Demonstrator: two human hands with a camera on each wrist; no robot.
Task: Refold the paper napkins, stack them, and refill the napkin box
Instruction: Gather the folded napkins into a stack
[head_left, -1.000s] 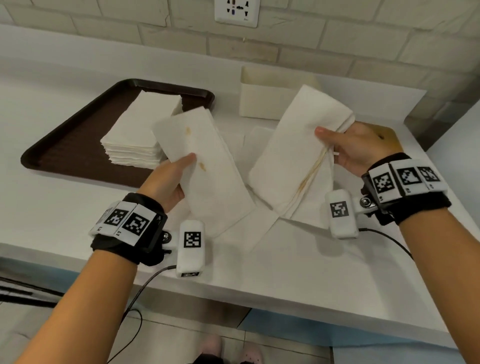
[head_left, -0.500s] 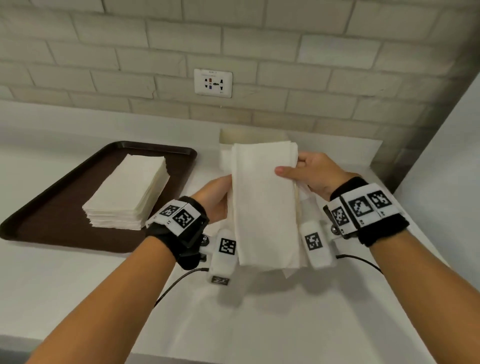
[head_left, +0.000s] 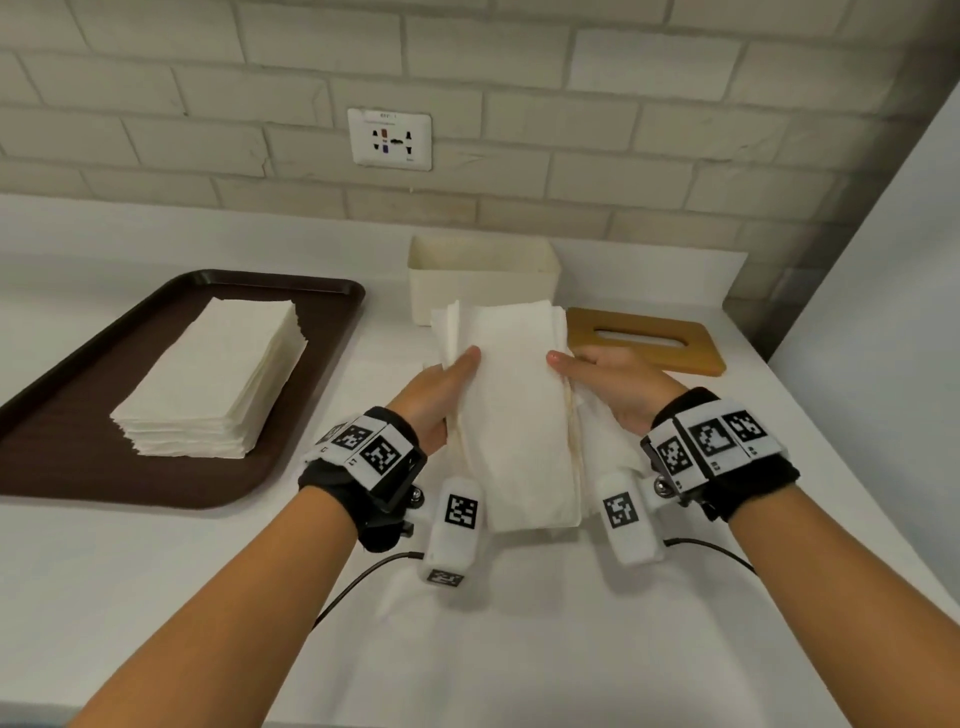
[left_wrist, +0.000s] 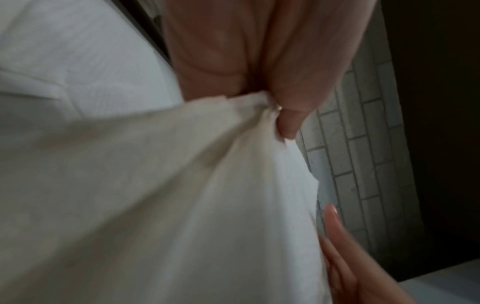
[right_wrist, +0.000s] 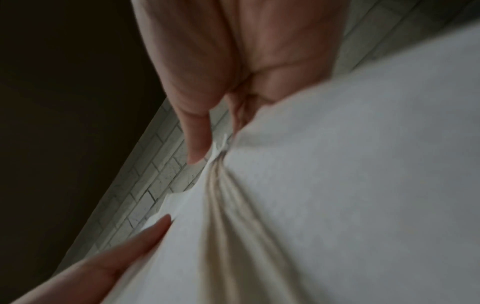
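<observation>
1. The left hand (head_left: 439, 395) grips the left edge of a bundle of napkins (head_left: 514, 410): thumb on top, the other fingers hidden beneath. In the left wrist view the fingers (left_wrist: 291, 115) pinch the bunched paper (left_wrist: 182, 205) tight.
2. The right hand (head_left: 613, 389) holds the bundle's right edge the same way, thumb over the top sheet. The right wrist view shows a finger (right_wrist: 197, 144) closed on the gathered folds (right_wrist: 311, 205), with the other hand's fingertip touching the paper lower down.
3. The bundle is lifted above the counter (head_left: 208, 597), long side running away from the person, its far corners fanned unevenly. A brownish line runs along its right edge.
4. The open box (head_left: 483, 286) stands just beyond the bundle, against the brick wall (head_left: 519, 78). Its wooden lid (head_left: 644, 338) with a slot lies flat to the right, near the counter's right edge.
5. A neat stack (head_left: 218, 379) sits on a brown tray (head_left: 67, 457) to the left, well apart from the hands; bare counter lies between them and in front of the person.
6. The inside of the box is not visible. Both wrist views are blurred and mostly filled with paper, so the underside grip is hard to make out.
</observation>
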